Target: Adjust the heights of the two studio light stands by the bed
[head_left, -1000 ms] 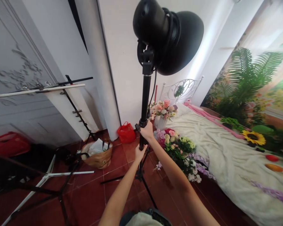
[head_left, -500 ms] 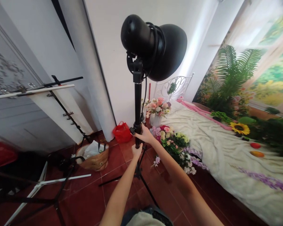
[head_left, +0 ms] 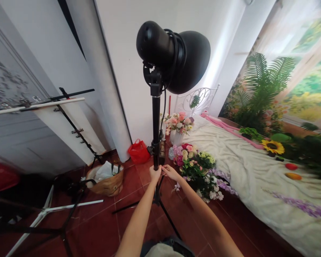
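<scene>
A black light stand (head_left: 155, 119) rises upright in front of me. On its top sits a black studio light (head_left: 173, 57) with a wide bowl reflector and its cable coiled round the neck. My left hand (head_left: 155, 174) is wrapped round the pole, low down, below the upper clamp collar (head_left: 154, 147). Close by on the right, my right hand (head_left: 171, 172) has its fingertips pinched at the side of the stand, where a small dark knob sticks out; the fingers mostly cover it. The tripod legs (head_left: 169, 219) are spread on the floor.
Flower bunches (head_left: 195, 160) lie on the tiles to the right, beside a bed with a cream blanket (head_left: 246, 167). A red bag (head_left: 139, 151) and a wicker basket (head_left: 109, 180) stand on the left. Nearer are white and black stand legs (head_left: 75, 203).
My right hand has left the upper collar and moved down beside my left hand. The left hand keeps its grip on the pole. The light still faces right.
</scene>
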`<state>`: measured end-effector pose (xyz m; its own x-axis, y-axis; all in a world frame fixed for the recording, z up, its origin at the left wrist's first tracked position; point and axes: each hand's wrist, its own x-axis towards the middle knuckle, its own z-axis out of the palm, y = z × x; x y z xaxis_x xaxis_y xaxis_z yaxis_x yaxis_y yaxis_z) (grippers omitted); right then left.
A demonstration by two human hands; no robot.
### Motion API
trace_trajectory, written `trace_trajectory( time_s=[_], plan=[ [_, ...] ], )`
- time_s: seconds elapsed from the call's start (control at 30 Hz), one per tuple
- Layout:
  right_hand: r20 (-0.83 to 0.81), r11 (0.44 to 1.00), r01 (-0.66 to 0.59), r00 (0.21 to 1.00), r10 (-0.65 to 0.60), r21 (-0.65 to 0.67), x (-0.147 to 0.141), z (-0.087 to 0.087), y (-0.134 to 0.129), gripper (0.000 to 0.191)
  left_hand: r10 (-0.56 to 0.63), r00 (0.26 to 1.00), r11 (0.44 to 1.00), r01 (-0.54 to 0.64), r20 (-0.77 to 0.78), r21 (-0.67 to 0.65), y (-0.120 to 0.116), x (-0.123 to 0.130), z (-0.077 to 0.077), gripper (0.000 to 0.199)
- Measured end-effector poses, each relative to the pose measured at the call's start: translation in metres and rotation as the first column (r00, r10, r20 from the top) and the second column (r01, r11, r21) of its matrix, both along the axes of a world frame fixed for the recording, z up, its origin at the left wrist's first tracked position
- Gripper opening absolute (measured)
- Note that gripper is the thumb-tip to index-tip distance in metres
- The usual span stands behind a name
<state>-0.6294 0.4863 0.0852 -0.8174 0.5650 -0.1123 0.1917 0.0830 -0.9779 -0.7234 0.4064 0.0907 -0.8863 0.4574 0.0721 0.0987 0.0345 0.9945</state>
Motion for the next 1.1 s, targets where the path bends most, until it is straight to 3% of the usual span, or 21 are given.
trace_trajectory(
  time_s=[0.1,0.17,0.3,0.43,0.5,0.6,0.77,0.87,0.93,1.0,1.1],
  plan=[
    [0.001,0.990,-0.033,0.999,0.033,0.135,0.002,-0.005,-0.003,0.039,-0.007,1.000,1.000,0.007,0.010,0.010,0.000,0.000,0.001,0.024],
    [0.044,0.992,-0.046,0.998,0.041,0.114,0.005,-0.008,-0.004,0.050,-0.009,1.000,1.000,0.009,0.010,0.002,0.000,0.000,0.001,0.025],
    [0.065,0.989,0.012,0.998,-0.003,-0.147,0.006,-0.006,-0.006,0.057,-0.020,1.000,1.000,0.020,0.000,-0.017,-0.001,0.001,0.002,0.026],
    [-0.006,0.911,0.028,0.999,-0.033,-0.412,0.008,-0.001,-0.006,0.044,-0.007,1.000,1.000,0.006,-0.011,-0.016,0.000,0.002,0.005,0.024],
    [-0.078,0.884,0.065,0.990,-0.114,-0.464,0.011,-0.002,-0.007,0.041,-0.009,1.000,1.000,0.009,-0.005,-0.008,0.000,0.002,0.006,0.022],
    [-0.176,0.901,0.174,0.949,-0.261,-0.398,0.017,-0.006,-0.010,0.037,-0.017,1.000,1.000,0.017,0.015,-0.008,0.000,0.003,0.005,0.020],
    [-0.251,0.989,0.097,0.960,-0.122,-0.109,0.020,-0.012,-0.013,0.040,-0.025,1.000,1.000,0.025,0.003,-0.003,-0.001,0.002,0.002,0.021],
    [-0.227,0.985,0.160,0.963,-0.143,0.060,0.014,-0.012,-0.011,0.039,-0.029,0.999,1.000,0.029,0.022,0.003,-0.001,0.001,0.000,0.020],
    [-0.130,0.975,0.175,0.979,-0.157,0.140,0.009,-0.011,-0.009,0.043,-0.030,0.999,0.999,0.030,0.042,0.014,-0.001,0.000,-0.001,0.021],
    [0.011,0.980,0.139,0.990,-0.142,0.142,0.005,-0.008,-0.006,0.049,-0.032,0.998,0.999,0.031,0.050,0.019,0.000,0.000,-0.002,0.022],
    [0.193,0.995,0.070,0.980,-0.054,-0.076,0.000,-0.001,-0.001,0.052,-0.022,1.000,1.000,0.022,0.021,0.010,0.000,-0.001,-0.003,0.022]
  ],
)
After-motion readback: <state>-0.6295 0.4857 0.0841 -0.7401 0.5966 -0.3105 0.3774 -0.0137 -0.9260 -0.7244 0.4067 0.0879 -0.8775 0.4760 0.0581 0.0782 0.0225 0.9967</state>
